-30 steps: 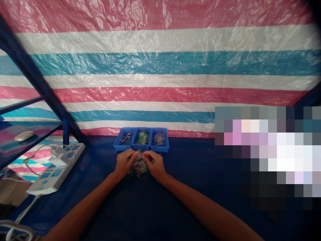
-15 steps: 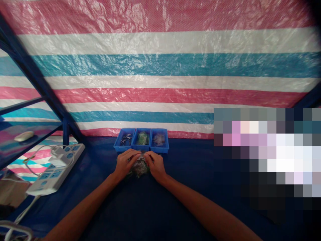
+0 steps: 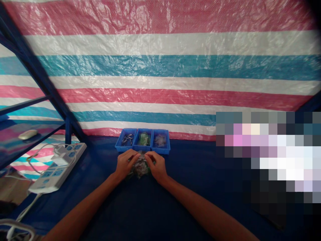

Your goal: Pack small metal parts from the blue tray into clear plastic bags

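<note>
Both my hands meet over a small clear plastic bag (image 3: 140, 168) with green bits inside, lying on the dark blue table (image 3: 155, 207). My left hand (image 3: 125, 163) pinches the bag's top edge from the left, fingers curled. My right hand (image 3: 156, 165) pinches the same edge from the right. Just behind them stand three small blue bins side by side: the left bin (image 3: 125, 139) holds metal pins, the middle bin (image 3: 143, 139) green parts, the right bin (image 3: 160, 140) clear-bagged parts.
A white power strip (image 3: 56, 169) with plugs and cables lies at the left. A blue shelf frame (image 3: 37, 83) rises at the left, with a pale oval object (image 3: 27, 134) on it. A striped tarpaulin (image 3: 160, 67) hangs behind. A blurred-out patch covers the right.
My hands stay on the bag, with the fingertips drawn slightly closer together along its top edge. The view has shifted a little.
</note>
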Motion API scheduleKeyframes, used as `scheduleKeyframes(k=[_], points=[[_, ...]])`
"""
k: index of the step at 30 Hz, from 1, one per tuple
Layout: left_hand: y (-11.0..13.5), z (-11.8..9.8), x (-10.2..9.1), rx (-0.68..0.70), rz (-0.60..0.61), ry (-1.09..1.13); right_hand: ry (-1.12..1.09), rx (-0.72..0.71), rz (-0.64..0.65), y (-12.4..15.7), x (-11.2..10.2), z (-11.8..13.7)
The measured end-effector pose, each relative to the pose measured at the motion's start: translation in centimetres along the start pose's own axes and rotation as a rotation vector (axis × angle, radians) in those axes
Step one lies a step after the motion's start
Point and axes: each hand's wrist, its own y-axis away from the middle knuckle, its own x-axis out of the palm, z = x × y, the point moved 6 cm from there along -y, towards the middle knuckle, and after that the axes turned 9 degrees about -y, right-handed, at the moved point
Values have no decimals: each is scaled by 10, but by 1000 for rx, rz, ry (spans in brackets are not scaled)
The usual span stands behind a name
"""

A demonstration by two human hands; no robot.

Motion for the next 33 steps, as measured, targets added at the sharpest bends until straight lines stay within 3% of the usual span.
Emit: scheduleKeyframes(k=[9,20,27,33], points=[[1,-2,0,110,-28,53,7,25,-5,-1,0,-5],[5,4,2,31,-18,-5,-41,40,-18,-1,-2,-3],[3,12,0,12,-101,-84,-37,37,-40,0,-3,-2],[2,7,5,78,-17,-27,-40,54,-34,0,-2,-5]])
